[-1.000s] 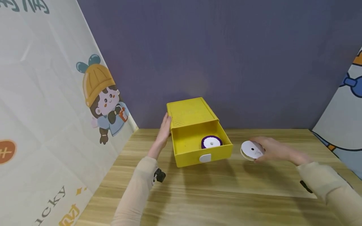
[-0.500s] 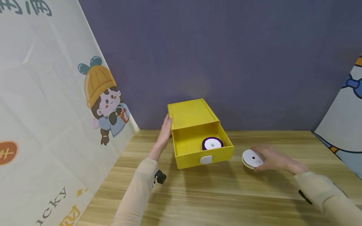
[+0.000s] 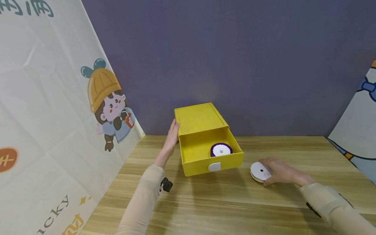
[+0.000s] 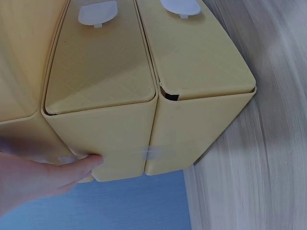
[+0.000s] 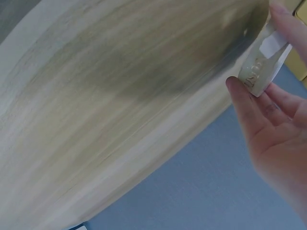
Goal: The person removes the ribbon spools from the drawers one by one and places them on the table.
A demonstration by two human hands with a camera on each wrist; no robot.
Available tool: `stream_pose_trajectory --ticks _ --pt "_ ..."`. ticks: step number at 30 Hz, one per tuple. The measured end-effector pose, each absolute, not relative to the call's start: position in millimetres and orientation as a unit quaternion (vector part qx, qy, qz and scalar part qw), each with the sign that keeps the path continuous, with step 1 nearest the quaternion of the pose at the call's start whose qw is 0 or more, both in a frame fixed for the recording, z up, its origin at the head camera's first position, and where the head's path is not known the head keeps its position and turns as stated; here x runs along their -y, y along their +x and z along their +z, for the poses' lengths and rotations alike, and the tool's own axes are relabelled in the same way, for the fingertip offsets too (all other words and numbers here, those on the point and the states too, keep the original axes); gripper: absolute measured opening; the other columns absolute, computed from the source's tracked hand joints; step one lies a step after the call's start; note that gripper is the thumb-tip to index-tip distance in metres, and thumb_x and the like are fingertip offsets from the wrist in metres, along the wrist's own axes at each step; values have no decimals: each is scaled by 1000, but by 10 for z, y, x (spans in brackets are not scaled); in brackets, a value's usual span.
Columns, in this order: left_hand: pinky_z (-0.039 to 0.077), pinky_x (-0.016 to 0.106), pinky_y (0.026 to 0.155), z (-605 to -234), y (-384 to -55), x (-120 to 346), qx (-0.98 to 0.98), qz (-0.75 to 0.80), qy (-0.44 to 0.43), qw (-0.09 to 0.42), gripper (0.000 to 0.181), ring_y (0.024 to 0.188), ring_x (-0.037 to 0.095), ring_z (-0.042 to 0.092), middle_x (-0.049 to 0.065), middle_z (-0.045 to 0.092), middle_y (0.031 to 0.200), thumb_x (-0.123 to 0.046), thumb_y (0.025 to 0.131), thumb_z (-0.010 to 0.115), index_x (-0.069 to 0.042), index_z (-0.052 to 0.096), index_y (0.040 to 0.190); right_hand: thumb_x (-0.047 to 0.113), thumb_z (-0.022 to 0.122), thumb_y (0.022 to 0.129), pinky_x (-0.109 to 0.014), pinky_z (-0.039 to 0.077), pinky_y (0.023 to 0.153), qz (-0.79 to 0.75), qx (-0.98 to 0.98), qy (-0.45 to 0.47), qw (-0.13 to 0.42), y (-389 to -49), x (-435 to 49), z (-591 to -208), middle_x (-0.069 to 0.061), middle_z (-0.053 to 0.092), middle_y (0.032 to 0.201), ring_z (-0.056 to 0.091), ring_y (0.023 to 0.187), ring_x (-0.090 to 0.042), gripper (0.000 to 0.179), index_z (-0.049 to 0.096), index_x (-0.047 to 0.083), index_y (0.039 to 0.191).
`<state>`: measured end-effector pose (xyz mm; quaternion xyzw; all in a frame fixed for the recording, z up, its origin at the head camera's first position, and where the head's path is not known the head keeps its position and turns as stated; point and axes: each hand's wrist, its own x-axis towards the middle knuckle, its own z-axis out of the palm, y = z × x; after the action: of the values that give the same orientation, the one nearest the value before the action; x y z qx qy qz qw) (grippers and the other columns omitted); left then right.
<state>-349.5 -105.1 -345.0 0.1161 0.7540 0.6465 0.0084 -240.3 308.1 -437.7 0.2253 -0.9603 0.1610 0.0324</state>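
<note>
A yellow drawer box point(image 3: 201, 118) has its top drawer point(image 3: 195, 167) pulled out, with a white tab on the front. In that drawer lies a spool of purple ribbon point(image 3: 221, 150) with a white face. My left hand point(image 3: 171, 138) rests its extended fingers against the box's left side; the left wrist view shows the fingers point(image 4: 79, 167) touching the side wall. To the right of the drawer, my right hand point(image 3: 280, 172) grips a white spool of pale ribbon point(image 3: 257, 173) between thumb and fingers, low over the table. Printed lettering marks the pale ribbon point(image 5: 254, 72) in the right wrist view.
Closed lower drawers point(image 4: 100, 62) with white tabs sit under the open one. The wood-grain table point(image 3: 205, 209) meets a dark blue-grey backdrop point(image 3: 235, 65). A white printed sheet point(image 3: 58, 114) stands at the left, another point(image 3: 355, 120) at the right.
My right hand has lowered the white spool and brought it slightly nearer to me. My left hand stays against the box. The view has shifted a little.
</note>
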Motion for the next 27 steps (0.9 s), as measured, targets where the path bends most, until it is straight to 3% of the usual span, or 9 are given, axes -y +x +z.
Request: stream_pose_trajectory --ticks 5,12,22,27 --pt "30 54 121 -3448 -3495 1050 -755 645 112 7 65 156 28 9 5 0 170 -45 108 25 -18 0 161 33 93 55 -43 52 84 169 959 227 31 -2411 -3059 -4410 -27 64 119 61 104 -36 92 57 -12 126" --pt "29 55 122 -3461 -3498 1050 -753 648 114 7 65 156 28 7 5 0 170 -44 108 25 -17 1 161 28 93 56 -69 44 96 186 959 212 6 -2404 -3056 -4469 -38 56 128 48 120 -59 91 55 -14 128" --pt "30 57 120 -3467 -3494 1058 -749 651 125 17 65 156 29 8 4 -3 169 -48 107 25 -22 -2 161 36 91 63 -51 50 89 187 962 199 -5 -2383 -3099 -4548 -34 56 129 55 116 -50 93 52 -12 132" --pt "32 55 120 -3465 -3509 1060 -748 654 116 11 65 156 29 11 5 -1 170 -45 108 26 -19 0 161 39 89 66 -52 50 89 190 962 196 -26 -2387 -3104 -4550 -36 52 131 53 117 -51 98 47 -14 137"
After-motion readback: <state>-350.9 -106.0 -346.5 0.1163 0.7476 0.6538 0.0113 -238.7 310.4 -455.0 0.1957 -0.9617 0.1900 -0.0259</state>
